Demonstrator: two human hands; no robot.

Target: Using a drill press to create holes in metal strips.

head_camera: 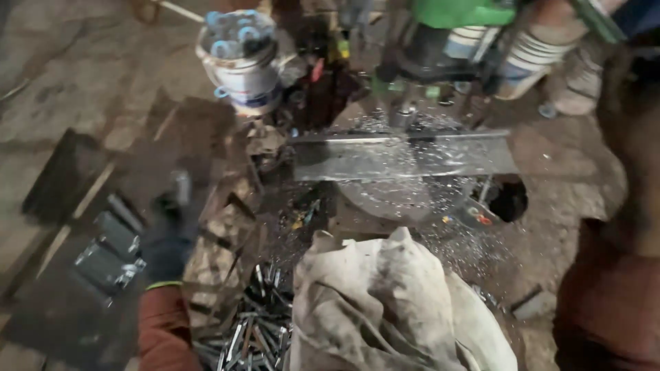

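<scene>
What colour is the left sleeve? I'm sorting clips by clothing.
Reddish-brown, a dark rust tone, on the left sleeve below a dark glove; head view.

Bar (405,156) under drill (402,113), behind sack (385,302)

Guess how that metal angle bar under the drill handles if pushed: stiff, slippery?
The angle bar looks rigid and probably heavy for its size. Shiny shavings on and around it suggest it may slide easily. Its flat face makes rolling unlikely.

Counted in view: one metal angle bar (405,154) under one green drill press (440,27), one white bucket (240,58) of fittings, one dirty cloth sack (385,302), one gloved hand (168,240), and one heap of metal offcuts (251,330), pieces too many to count.
</scene>
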